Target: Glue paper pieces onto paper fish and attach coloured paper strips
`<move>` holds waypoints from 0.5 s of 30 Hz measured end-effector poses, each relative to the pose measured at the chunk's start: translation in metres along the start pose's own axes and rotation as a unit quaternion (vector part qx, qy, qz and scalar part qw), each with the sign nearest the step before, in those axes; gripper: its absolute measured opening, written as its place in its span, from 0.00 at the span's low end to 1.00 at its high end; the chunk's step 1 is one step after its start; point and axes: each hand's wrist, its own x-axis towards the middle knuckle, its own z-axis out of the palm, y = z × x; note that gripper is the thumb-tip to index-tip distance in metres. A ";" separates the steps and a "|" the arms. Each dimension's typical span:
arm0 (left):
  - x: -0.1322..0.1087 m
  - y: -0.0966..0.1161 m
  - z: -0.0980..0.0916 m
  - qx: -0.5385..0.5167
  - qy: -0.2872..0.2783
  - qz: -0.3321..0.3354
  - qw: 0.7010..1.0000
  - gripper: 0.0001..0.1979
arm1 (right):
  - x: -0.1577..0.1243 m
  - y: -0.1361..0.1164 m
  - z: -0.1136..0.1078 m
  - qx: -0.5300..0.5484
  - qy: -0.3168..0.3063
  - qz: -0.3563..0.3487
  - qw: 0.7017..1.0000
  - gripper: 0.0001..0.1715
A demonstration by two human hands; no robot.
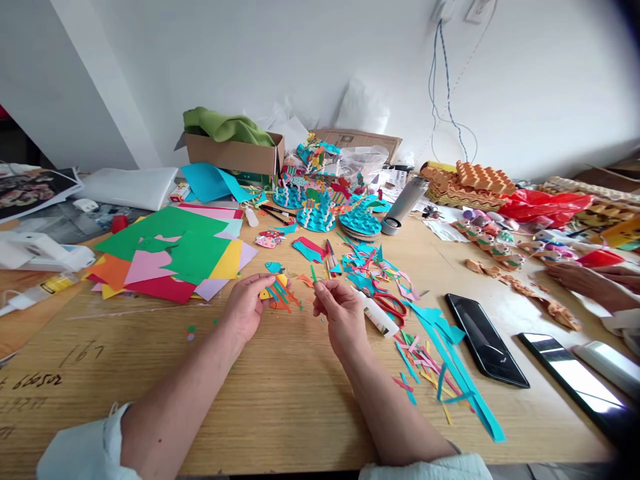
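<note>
Curling around a small yellow paper shape (271, 291), the left hand (244, 308) sits nearly closed above the tabletop (285, 407), with thin coloured strips fanning out from what it holds. Just beside it, the right hand (343, 315) is pinched almost shut on a slim green paper strip (313, 273), lifted clear of the wood and not touching the other hand. Both pieces look feather-light and flimsy. That strip seems ready to bend at the slightest pressure, so a hold near its end looks safest, while the yellow shape is better gripped by its solid body than by its loose strips. Nearby, a white glue bottle (377, 315) lies against red-handled scissors (390, 308), and teal paper strips (450, 360) spill towards a black phone (486, 340). Over at the far right, another person's hand (583, 283) rests on the wood.
</note>
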 end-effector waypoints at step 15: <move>-0.004 -0.004 0.006 0.035 0.003 -0.003 0.999 0.13 | -0.003 0.008 0.008 -0.069 -0.070 0.052 0.994 0.21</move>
